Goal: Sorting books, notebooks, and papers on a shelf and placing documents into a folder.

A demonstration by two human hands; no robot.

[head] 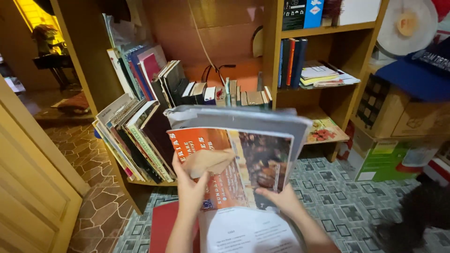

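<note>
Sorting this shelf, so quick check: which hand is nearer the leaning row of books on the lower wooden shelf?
Left. The left hand grips the orange magazine right beside the leaning books. The right hand holds the magazine's far edge, farther from them.

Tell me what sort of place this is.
Probably a home storage or study corner: wooden bookshelves crammed with leaning books, stacked cardboard boxes, patterned tile floor.
</note>
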